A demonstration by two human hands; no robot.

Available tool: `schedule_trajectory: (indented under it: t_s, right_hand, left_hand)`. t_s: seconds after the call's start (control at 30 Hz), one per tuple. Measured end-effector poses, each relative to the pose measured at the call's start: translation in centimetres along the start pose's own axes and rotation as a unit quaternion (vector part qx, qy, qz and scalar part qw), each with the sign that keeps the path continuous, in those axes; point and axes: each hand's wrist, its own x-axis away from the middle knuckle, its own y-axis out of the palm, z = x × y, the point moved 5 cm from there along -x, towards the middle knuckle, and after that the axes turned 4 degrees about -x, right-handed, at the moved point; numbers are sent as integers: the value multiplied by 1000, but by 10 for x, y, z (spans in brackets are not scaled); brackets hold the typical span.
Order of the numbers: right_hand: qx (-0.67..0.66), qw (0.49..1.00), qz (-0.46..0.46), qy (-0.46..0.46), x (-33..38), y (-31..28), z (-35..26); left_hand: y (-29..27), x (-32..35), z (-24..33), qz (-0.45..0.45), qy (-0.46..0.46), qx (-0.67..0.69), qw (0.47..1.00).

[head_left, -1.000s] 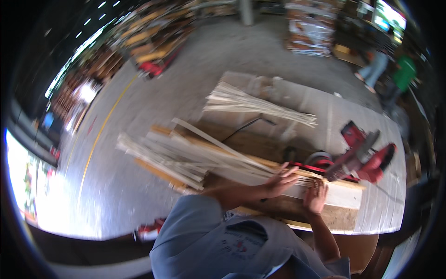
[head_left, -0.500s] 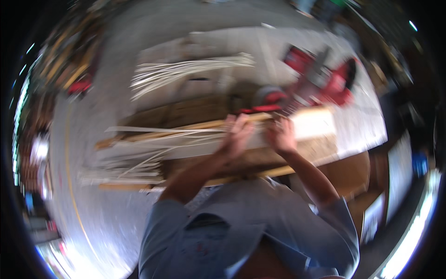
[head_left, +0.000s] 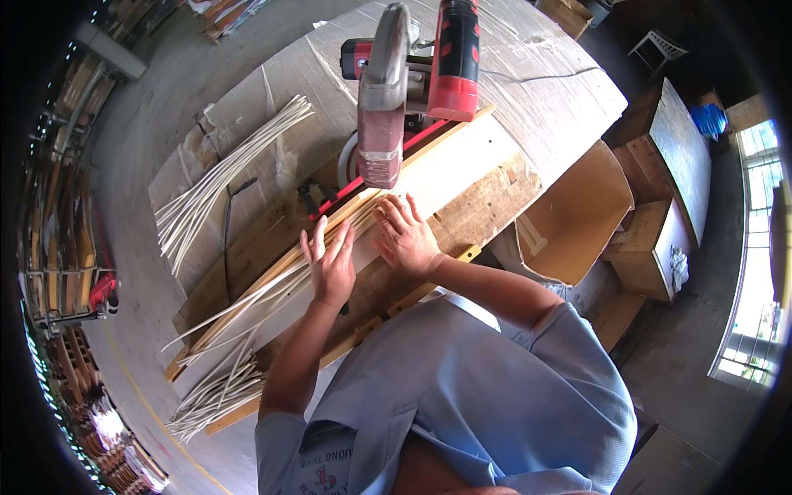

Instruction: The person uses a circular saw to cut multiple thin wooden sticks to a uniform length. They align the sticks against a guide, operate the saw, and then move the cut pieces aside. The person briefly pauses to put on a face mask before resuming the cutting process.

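Head view: pressing left hand (head_left: 330,266) and right hand (head_left: 406,239) flat, fingers spread, on thin pale sticks (head_left: 272,289) lying near the saw (head_left: 388,91). Risking fingers getting cut, resting so close. Risking loose sticks sliding apart.

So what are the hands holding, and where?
Both the left hand and right hand press flat on the pale thin sticks, near their saw-side ends; nothing gripped.
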Motion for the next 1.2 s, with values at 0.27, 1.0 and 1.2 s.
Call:
schedule_trajectory:
  t_s: [0.27, 1.0, 1.2]
  right_hand:
    - [-50, 984, 153, 79, -15, -31, 26]
    - [60, 996, -63, -24, -13, -10, 32]
    - [9, 999, 4, -48, -13, -13, 39]
  left_hand:
    - [0, 0, 0, -17, -11, 3, 1000]
    - [1, 0, -1, -29, -7, -11, 1000]
    - [-3, -5, 2, -39, 0, -11, 999]
